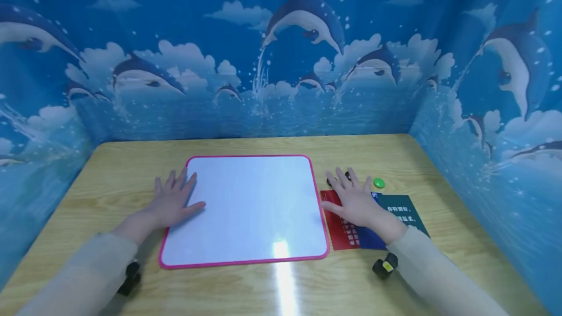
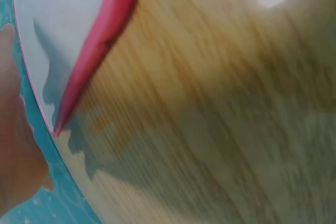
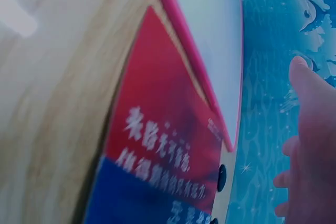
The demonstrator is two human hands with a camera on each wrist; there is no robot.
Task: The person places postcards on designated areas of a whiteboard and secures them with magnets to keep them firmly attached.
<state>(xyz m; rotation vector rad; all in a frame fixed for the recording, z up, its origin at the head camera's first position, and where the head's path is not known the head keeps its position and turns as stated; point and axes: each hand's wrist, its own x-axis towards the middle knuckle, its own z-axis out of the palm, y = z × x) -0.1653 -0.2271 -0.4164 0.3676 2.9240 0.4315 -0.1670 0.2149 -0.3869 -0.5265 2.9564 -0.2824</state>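
Red card (image 1: 341,232), blue card (image 1: 371,239) & dark green card (image 1: 408,208), in a row just R of whiteboard (image 1: 250,208): prob. light, thin, bendy, maybe slick; best pinched at a free corner. All 3 w/ white Chinese text. Whiteboard's glossy, pink-rimmed, likely stiff; take by edges. L hand (image 1: 170,205) over its L edge, R hand (image 1: 356,205) above cards; all fingers straight, spread, gripping 0 things.

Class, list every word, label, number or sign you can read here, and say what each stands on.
"你特别好": dark green card, top line.
"温柔": same card, next line; its start is unclear, and the line below too blurred.
"只有": red card; I cannot read its other characters surely.
Blue card: lettering incomplete and blurred, unreadable.
Whiteboard: none visible.
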